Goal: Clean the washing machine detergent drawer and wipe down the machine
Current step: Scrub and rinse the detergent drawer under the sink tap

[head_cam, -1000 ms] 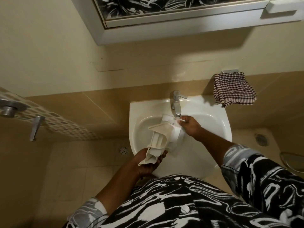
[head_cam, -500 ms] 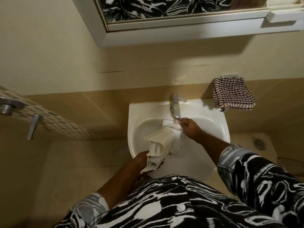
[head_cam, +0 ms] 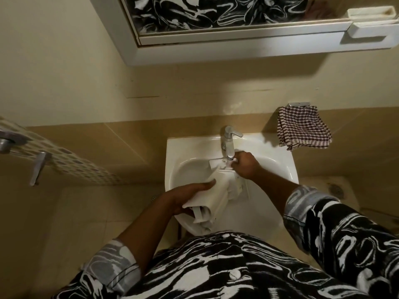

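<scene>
Detergent drawer [head_cam: 218,197] held over the sink [head_cam: 278,162], its far end under the tap [head_cam: 227,143].
The left hand [head_cam: 190,195] gripped the drawer's near end at 6 o'clock in the basin. The right hand [head_cam: 246,165] was curled at its far end at 12 o'clock (whether it pinched anything, I could not tell). A checked cloth [head_cam: 302,126] hung at 2 o'clock from the tap.
</scene>
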